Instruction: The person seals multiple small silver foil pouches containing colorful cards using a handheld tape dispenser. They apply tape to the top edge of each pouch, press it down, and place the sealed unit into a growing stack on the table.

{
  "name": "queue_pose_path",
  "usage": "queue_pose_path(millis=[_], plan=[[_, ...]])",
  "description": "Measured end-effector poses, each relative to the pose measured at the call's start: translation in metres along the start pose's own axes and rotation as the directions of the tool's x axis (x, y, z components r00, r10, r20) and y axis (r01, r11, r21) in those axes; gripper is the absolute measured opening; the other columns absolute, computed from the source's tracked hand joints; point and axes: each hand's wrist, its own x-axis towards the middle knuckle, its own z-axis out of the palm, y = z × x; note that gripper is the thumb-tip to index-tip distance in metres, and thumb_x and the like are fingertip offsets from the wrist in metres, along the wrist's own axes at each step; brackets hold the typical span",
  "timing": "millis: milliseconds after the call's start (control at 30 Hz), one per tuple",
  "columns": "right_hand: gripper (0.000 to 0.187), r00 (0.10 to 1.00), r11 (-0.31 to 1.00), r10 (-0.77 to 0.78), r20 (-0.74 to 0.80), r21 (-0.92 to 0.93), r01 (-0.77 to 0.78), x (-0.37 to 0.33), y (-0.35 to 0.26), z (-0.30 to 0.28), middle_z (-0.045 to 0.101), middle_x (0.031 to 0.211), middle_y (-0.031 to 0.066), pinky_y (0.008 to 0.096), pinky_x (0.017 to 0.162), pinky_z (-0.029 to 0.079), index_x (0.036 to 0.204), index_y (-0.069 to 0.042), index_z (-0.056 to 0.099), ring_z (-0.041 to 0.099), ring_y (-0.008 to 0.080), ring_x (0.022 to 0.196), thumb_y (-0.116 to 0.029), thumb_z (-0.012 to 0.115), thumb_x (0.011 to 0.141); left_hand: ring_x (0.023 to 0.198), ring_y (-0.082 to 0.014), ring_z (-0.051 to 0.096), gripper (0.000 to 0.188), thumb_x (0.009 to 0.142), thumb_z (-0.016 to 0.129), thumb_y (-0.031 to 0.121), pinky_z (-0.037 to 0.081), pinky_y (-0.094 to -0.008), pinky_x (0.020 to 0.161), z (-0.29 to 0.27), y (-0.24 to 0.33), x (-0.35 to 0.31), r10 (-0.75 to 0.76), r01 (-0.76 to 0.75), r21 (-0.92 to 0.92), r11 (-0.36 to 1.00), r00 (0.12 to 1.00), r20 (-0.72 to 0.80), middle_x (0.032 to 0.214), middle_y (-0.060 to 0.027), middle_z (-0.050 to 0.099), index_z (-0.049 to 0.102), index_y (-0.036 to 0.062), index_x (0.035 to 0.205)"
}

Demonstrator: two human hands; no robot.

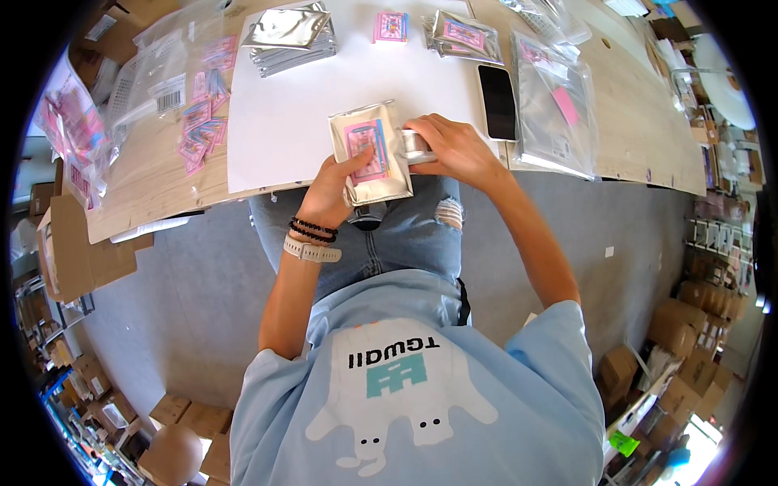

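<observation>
The left hand's (331,188) pinched foil pouch (394,166) could crease if the right hand (458,150), gripping a tape roll (415,145) alongside, pressed inward.

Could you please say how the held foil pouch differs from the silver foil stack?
The shiny rectangular foil pouch bears a pink label; the silver foil stack looks plain on top. The pouch is held in the left hand; the stack lies on the table. Both shine.

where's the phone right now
In the head view, the phone lies right of centre on the table, at the white sheet's right edge, just left of the clear plastic bags.
</observation>
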Motion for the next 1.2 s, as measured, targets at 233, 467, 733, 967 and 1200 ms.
queue_pose_path(millis=[233, 467, 733, 967, 1200], plan=[[0.048, 0.998, 0.980, -0.065, 0.006, 0.186, 0.063, 0.007, 0.010, 0.010, 0.071, 0.113, 0.0093, 0.0419, 0.080, 0.057, 0.124, -0.006, 0.066, 0.069, 0.0298, 0.100, -0.038, 0.077, 0.091, 0.109, -0.0218, 0.072, 0.035, 0.104, 0.063, 0.015, 0.062, -0.0386, 0.093, -0.023, -0.006, 0.006, 0.004, -0.004, -0.037, 0.999, 1.000, -0.003, 0.124, -0.0102, 0.070, 0.058, -0.0009, 0.135], [0.028, 0.968, 0.926, 0.245, -0.058, 0.311, -0.216, 0.008, 0.007, 0.025, 0.077, 0.101, 0.0135, 0.0412, 0.077, 0.057, 0.114, -0.006, 0.074, 0.072, 0.0331, 0.085, -0.029, 0.063, 0.101, 0.107, -0.0195, 0.072, 0.036, 0.104, 0.066, 0.016, 0.062, -0.0368, 0.092, -0.028, -0.010, 0.008, 0.002, -0.003, -0.032, 0.999, 1.000, -0.009, 0.124, -0.0092, 0.070, 0.058, -0.0002, 0.135], [0.028, 0.905, 0.900, 0.410, -0.117, 0.215, -0.380, 0.009, -0.001, 0.034, 0.076, 0.088, 0.0131, 0.0435, 0.070, 0.057, 0.096, -0.007, 0.078, 0.072, 0.0345, 0.078, -0.029, 0.061, 0.100, 0.105, -0.0172, 0.072, 0.035, 0.103, 0.068, 0.018, 0.062, -0.0352, 0.090, -0.026, -0.008, 0.007, 0.000, -0.001, -0.016, 1.000, 0.999, -0.038, 0.121, -0.0070, 0.071, 0.060, 0.0004, 0.133], [0.025, 0.932, 0.931, 0.326, -0.159, 0.226, -0.287, 0.009, 0.001, 0.032, 0.074, 0.080, 0.0122, 0.0451, 0.066, 0.055, 0.090, -0.005, 0.077, 0.070, 0.0348, 0.072, -0.025, 0.064, 0.099, 0.105, -0.0176, 0.072, 0.035, 0.103, 0.067, 0.016, 0.062, -0.0359, 0.090, -0.022, -0.008, 0.004, -0.003, 0.003, -0.008, 1.000, 0.999, -0.037, 0.121, -0.0073, 0.070, 0.059, -0.0003, 0.133], [0.019, 0.943, 0.944, 0.271, -0.191, 0.245, -0.222, 0.008, 0.005, 0.034, 0.073, 0.078, 0.0130, 0.0420, 0.061, 0.054, 0.089, -0.003, 0.076, 0.069, 0.0331, 0.067, -0.018, 0.067, 0.097, 0.105, -0.0191, 0.072, 0.036, 0.102, 0.068, 0.016, 0.062, -0.0367, 0.090, -0.023, -0.013, 0.006, 0.004, -0.005, -0.008, 1.000, 0.997, -0.072, 0.120, -0.0091, 0.070, 0.059, -0.0014, 0.132]])
